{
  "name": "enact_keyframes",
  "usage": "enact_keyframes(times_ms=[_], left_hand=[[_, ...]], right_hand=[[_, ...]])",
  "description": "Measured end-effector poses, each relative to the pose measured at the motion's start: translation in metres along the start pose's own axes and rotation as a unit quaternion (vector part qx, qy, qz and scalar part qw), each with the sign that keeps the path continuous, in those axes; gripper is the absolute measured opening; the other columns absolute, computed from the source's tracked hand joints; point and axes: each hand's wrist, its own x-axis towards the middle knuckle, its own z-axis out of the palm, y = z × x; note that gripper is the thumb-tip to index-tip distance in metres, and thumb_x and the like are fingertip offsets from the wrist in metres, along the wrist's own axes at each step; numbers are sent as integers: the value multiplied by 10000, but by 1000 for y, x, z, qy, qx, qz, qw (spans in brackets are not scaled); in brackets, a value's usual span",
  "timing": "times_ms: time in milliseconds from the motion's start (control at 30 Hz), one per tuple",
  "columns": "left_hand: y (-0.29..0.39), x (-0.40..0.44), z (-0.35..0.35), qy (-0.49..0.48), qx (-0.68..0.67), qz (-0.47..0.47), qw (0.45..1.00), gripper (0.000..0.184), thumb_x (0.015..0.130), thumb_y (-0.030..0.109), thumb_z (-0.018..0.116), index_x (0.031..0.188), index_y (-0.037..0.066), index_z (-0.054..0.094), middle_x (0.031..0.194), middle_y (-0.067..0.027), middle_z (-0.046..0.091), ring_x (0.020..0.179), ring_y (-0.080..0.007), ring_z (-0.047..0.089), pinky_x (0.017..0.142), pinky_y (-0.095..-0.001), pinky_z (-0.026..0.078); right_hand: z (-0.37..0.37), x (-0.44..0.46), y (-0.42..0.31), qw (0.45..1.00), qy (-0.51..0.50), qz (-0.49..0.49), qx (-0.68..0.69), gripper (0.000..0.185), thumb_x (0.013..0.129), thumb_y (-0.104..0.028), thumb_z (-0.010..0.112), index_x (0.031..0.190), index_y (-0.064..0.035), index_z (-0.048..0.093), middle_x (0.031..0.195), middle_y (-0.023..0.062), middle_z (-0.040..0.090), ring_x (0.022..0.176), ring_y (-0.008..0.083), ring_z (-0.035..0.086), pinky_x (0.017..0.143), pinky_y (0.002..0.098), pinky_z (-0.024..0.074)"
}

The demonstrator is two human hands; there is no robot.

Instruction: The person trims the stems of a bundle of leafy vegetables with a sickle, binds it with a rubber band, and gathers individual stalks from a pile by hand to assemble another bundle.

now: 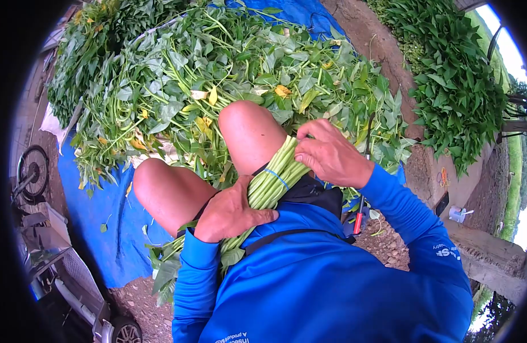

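Note:
A bundle of green stems (269,186) lies slantwise over my lap, with a blue band (276,178) around its middle. My left hand (233,210) is wrapped round the lower part of the bundle, thumb across the stems. Leaves (233,256) stick out below that hand, by my left forearm. At the cut upper ends of the stems, my right hand (330,153) has its fingers pinched together against the stem tips. Whether it grips a single stem is too small to tell.
A large heap of leafy vines (177,74) lies beyond my knees on a blue tarp (97,217). More leafy bunches (446,68) are at the right, near a white cup (457,214). A red-handled tool (358,222) stands beside my right hip. A wheel (33,173) is at the left.

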Motion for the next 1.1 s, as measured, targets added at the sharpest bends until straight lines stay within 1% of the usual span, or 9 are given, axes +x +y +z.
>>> enact_keyframes(times_ms=[200,400,533,567,667,800,967,1033,1100], left_hand=[[30,-11,-7,-20,52,-82,995,935,834,479,888,1505,-33,486,1281,-292,702,1226,-441,679,1038,-476,534],[4,-6,3,30,-48,15,998,864,835,462,883,1421,-58,520,1127,-341,725,1114,-489,707,977,-484,562],[1,7,1,-41,-91,10,995,835,861,401,893,1434,-81,524,1229,-246,736,1140,-377,723,995,-426,563],[-9,10,0,-59,-180,51,981,830,873,392,892,1442,-85,519,1256,-222,730,1147,-340,719,997,-413,563],[-17,-13,-40,-108,-343,95,928,761,932,303,858,1491,-70,501,1261,-144,702,1147,-243,696,1002,-389,573],[-43,-15,-71,-330,-518,153,774,884,850,334,899,1521,-54,475,1180,-207,706,1065,-280,719,931,-450,636],[-24,-19,-66,-399,-575,277,658,1062,820,466,904,1568,-94,400,1498,-298,526,1252,-327,643,1029,-459,573],[-5,-81,-104,-122,-481,274,824,1214,761,594,924,1593,-94,369,1529,-254,537,1348,-321,606,1135,-451,495],[40,-136,-131,108,-365,288,879,1334,701,699,931,1609,-90,354,1525,-208,563,1382,-300,597,1180,-426,462]], right_hand=[[-5,7,-5,997,43,8,59,258,862,-139,766,1101,-49,733,1268,181,570,1218,389,551,1071,476,468],[14,-18,-5,993,103,-24,-57,261,900,-248,795,1034,-32,737,1189,149,626,1145,391,588,1017,489,494],[54,-15,5,978,151,128,70,227,967,-247,778,977,-25,731,1104,144,647,1110,391,612,929,478,514],[47,-10,8,968,136,140,159,284,1025,-289,742,1095,-14,725,1185,169,645,1181,375,619,976,462,522],[37,-4,13,722,247,212,610,875,994,-419,789,1652,-47,347,1557,140,535,1370,278,569,1179,449,441],[41,52,-61,678,-41,16,734,1378,713,-576,970,1722,-72,178,1738,202,300,1600,339,339,1295,509,299],[-12,118,-159,625,-98,-33,774,857,766,-205,845,1504,3,464,1225,235,698,1132,344,715,945,475,621],[-39,139,-197,653,-28,-96,750,542,789,-155,826,1261,24,627,1037,178,722,939,282,748,793,447,653],[-81,157,-235,677,4,-151,720,323,835,-116,821,1106,20,709,940,127,731,820,215,750,699,365,645]])
